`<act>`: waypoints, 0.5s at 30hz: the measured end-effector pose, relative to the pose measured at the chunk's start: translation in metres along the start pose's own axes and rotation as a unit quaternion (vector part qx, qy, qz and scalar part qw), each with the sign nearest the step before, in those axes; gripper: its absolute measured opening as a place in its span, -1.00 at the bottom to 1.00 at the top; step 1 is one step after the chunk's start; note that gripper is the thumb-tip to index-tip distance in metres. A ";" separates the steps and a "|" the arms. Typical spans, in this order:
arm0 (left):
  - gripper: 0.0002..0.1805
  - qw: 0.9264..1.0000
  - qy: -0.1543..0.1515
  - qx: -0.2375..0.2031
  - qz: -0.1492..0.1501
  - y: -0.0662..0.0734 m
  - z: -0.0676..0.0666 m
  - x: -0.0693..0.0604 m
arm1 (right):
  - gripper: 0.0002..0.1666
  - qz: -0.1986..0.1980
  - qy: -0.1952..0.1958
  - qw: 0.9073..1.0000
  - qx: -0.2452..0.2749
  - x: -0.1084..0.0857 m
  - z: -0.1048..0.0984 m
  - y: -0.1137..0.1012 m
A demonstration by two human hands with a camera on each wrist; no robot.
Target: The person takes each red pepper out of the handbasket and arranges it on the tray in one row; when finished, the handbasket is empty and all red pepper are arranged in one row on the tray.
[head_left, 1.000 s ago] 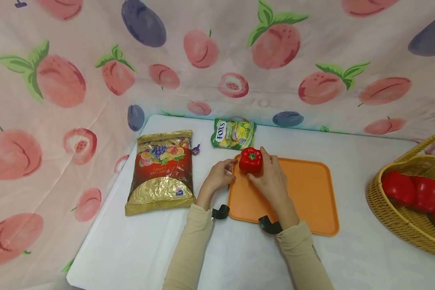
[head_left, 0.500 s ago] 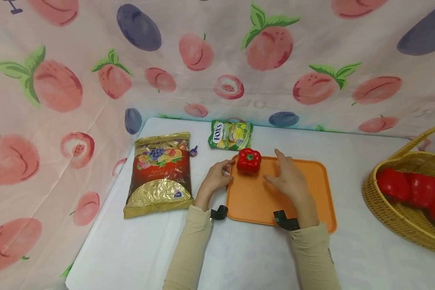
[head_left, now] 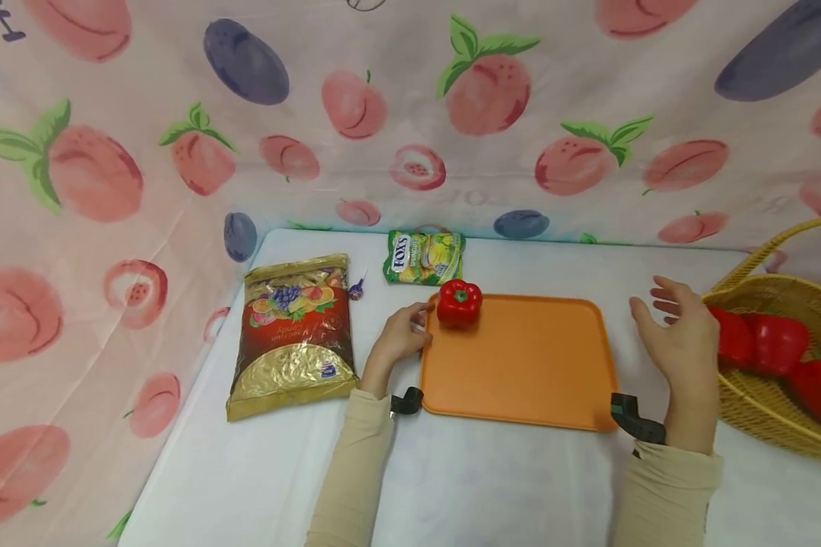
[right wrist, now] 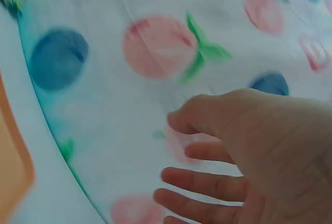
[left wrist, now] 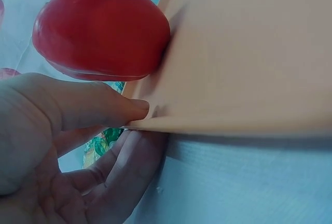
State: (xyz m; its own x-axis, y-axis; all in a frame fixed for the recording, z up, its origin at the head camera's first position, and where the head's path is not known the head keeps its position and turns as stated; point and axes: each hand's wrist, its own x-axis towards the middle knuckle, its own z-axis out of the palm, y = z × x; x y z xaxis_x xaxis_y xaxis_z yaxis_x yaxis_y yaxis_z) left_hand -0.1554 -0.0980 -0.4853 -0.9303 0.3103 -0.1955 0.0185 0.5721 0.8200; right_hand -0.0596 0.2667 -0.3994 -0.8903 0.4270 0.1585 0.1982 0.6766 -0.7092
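"Checking the left hand (head_left: pixel 398 336): what is its state?"

"Clamped on the edge of the tray (head_left: pixel 523 368), thumb above, fingers below. One red pepper (head_left: pixel 459 304) sits in the tray's far left corner."

"And the right hand (head_left: pixel 684 338)?"

"Fingers apart, holding nothing, near the basket (head_left: pixel 769 420); other peppers (head_left: pixel 780 346) lie inside it."

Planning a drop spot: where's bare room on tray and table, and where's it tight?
Free: orange tray right of and nearer than the red pepper; white table between the sleeves. Crowded: tray's far-left corner, with pepper, left hand gripping the edge, green packet just beyond; tray-to-basket gap, mostly taken up by the right hand in the head view.
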 end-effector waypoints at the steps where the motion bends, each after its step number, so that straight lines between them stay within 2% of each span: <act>1: -0.37 1.000 0.000 0.000 -0.001 -0.001 -0.001 0.000 | -0.37 0.019 0.021 1.000 0.004 0.000 -0.006 0.005; 4: -0.38 1.000 0.001 -0.001 0.001 -0.003 -0.002 0.000 | -0.42 0.050 0.084 0.995 0.019 -0.001 -0.018 0.019; 8: -0.39 1.000 -0.001 -0.003 0.000 -0.003 -0.002 0.000 | -0.45 0.073 0.139 0.987 0.032 -0.002 -0.031 0.034; 15: -0.38 1.000 -0.003 -0.007 -0.001 -0.002 0.000 0.001 | -0.35 0.194 0.161 0.968 0.009 -0.006 -0.047 0.047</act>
State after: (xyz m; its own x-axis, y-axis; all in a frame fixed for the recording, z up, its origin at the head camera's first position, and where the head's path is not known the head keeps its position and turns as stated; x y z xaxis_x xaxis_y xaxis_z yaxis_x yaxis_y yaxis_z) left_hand -0.1562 -0.0985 -0.4874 -0.9285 0.3135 -0.1993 0.0125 0.5625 0.8267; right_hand -0.0257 0.3238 -0.4017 -0.5763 0.8131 0.0815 0.4815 0.4185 -0.7700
